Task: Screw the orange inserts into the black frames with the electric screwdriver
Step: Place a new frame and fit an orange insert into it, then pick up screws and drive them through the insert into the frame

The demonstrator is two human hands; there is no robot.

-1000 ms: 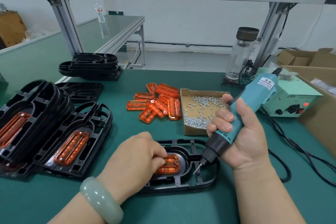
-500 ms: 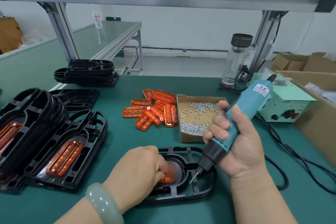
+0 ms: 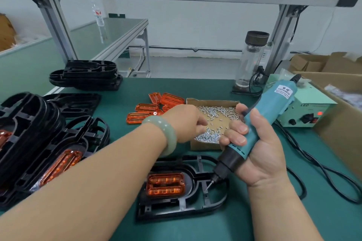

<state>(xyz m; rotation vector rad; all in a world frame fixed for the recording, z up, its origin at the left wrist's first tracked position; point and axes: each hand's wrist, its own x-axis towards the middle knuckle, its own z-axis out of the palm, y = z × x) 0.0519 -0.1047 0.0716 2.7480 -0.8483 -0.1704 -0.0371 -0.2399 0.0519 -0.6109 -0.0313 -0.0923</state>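
Note:
A black frame [image 3: 182, 207] lies on the green mat in front of me, with an orange insert [image 3: 165, 184] seated in its left part. My right hand [image 3: 260, 154] grips the teal electric screwdriver [image 3: 274, 107], tilted, its bit tip hovering just above the frame to the right of the insert. My left hand [image 3: 186, 123] reaches into the cardboard box of screws [image 3: 203, 146], fingertips bent down among the small silver screws [image 3: 211, 135]. Whether a screw is pinched between them is hidden.
Loose orange inserts [image 3: 147, 107] lie left of the screw box. Stacked black frames with inserts [image 3: 39, 143] fill the left side, and more black frames [image 3: 86, 76] sit at the back. A power supply [image 3: 305, 111], its cable [image 3: 323, 168], a glass bottle [image 3: 252, 58] and cardboard boxes [image 3: 342, 123] crowd the right.
My left hand has let go of the orange insert in the frame and moved up and right into the screw box. The screwdriver has stayed in my right hand over the frame.

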